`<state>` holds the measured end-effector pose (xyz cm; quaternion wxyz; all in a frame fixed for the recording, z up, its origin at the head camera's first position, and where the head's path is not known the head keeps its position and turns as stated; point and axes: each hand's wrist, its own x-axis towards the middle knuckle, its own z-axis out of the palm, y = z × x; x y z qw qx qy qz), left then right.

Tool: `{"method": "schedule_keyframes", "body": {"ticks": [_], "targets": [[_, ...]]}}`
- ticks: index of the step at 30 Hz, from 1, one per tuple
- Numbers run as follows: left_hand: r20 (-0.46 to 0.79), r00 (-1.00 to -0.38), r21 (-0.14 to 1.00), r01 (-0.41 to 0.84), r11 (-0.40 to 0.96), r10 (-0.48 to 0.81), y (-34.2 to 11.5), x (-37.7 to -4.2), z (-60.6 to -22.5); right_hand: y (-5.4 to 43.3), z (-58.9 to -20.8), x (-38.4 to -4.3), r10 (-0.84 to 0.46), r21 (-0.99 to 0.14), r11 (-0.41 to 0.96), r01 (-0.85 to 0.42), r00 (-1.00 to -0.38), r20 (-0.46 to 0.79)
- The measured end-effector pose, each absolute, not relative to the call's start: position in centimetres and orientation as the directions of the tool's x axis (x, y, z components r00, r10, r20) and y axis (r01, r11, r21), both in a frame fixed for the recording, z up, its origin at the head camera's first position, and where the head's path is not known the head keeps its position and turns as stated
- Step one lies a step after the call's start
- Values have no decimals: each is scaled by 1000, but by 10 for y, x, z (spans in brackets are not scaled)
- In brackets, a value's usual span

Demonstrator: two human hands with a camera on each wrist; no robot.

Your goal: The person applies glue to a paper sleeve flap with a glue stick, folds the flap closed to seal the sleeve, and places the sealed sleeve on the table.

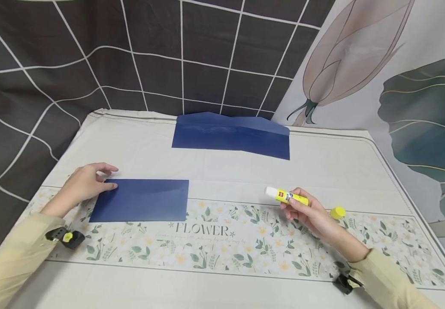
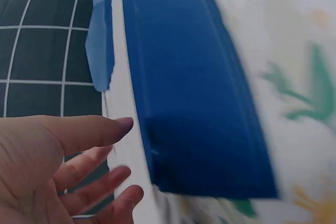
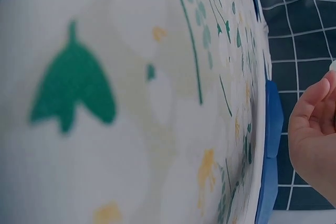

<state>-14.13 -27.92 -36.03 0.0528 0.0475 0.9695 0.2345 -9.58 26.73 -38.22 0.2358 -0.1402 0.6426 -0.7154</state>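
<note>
A flat dark blue paper rectangle (image 1: 145, 200) lies on the tablecloth at left, also seen as the blue strip (image 2: 194, 93) in the left wrist view. At its upper left corner is my left hand (image 1: 85, 182), the thumb overlapping the corner in the head view. Thumb and fingers stand apart in the left wrist view (image 2: 68, 166). My right hand (image 1: 311, 212) grips an uncapped yellow glue stick (image 1: 293, 198) over the right half of the table, its white end pointing left. In the right wrist view the right hand (image 3: 315, 140) shows only partly, at the right edge.
A yellow cap (image 1: 337, 212) rests on the cloth beside the right hand. At the table's back edge lies a blue envelope (image 1: 230, 137) with its flap raised against the dark grid curtain (image 1: 207, 47). The tablecloth (image 1: 214, 287) carries a flower-printed band.
</note>
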Motion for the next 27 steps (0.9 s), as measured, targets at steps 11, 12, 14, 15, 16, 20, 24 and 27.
{"method": "schedule_keyframes", "body": {"ticks": [11,12,14,15,16,20,24,27], "targets": [[-59,-976,508,151,848,209,-240,-182,-332,265,-379,-93,-457,-992,79,103,-880,-127],[-47,-974,517,166,840,222,-236,-187,-330,265,-379,-93,-449,-991,94,93,-885,-125],[-27,-971,545,185,818,238,-227,-198,-326,263,-379,-93,-438,-991,116,69,-892,-113],[-23,-970,562,189,805,244,-223,-204,-324,263,-379,-94,-434,-990,124,60,-894,-108],[-21,-968,580,193,792,250,-219,-210,-323,262,-379,-94,-433,-990,131,51,-895,-103],[-27,-962,632,195,750,273,-203,-232,-318,260,-380,-93,-437,-987,156,30,-894,-97],[-29,-954,651,208,730,297,-189,-250,-314,259,-380,-91,-439,-986,165,27,-893,-98],[-21,-952,663,215,717,305,-180,-261,-312,259,-379,-90,-440,-987,160,18,-894,-87]]}}
